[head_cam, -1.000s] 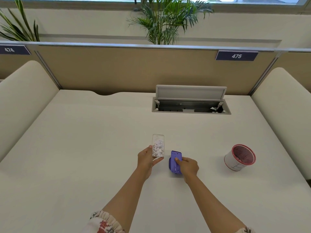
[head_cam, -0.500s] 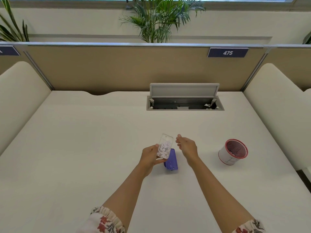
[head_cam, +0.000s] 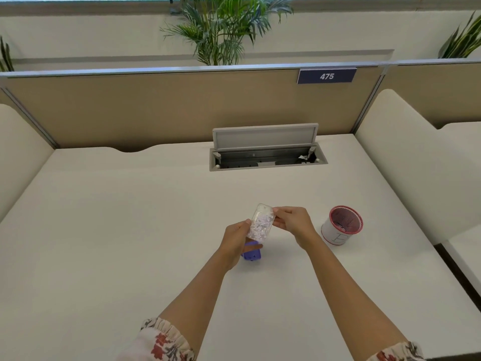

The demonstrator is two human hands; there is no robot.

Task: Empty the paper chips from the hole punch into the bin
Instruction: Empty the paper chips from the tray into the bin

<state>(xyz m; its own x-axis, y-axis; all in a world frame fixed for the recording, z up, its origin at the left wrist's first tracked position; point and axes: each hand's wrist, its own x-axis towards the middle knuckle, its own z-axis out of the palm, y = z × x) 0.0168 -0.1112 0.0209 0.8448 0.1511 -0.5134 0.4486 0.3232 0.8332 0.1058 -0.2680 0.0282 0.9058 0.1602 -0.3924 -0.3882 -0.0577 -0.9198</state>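
Observation:
A clear plastic chip tray [head_cam: 261,224] full of white paper chips is held above the desk between both hands. My left hand [head_cam: 235,239] grips its lower left edge. My right hand [head_cam: 292,221] pinches its upper right edge with thumb and fingers. The purple hole punch body [head_cam: 252,252] lies on the desk under the tray, partly hidden by my left hand. A small white bin with a red rim [head_cam: 341,225] stands on the desk to the right of my right hand, a short gap away.
An open cable box with a raised grey lid [head_cam: 265,149] is set into the white desk [head_cam: 130,217] at the back. Tan partition panels [head_cam: 156,108] close the far side, padded cream dividers flank left and right. The desk's right edge drops off near the bin.
My right hand let go of the purple punch, rose, and took hold of the tray's upper right edge. The tray tilted and shifted slightly right. The view also panned right.

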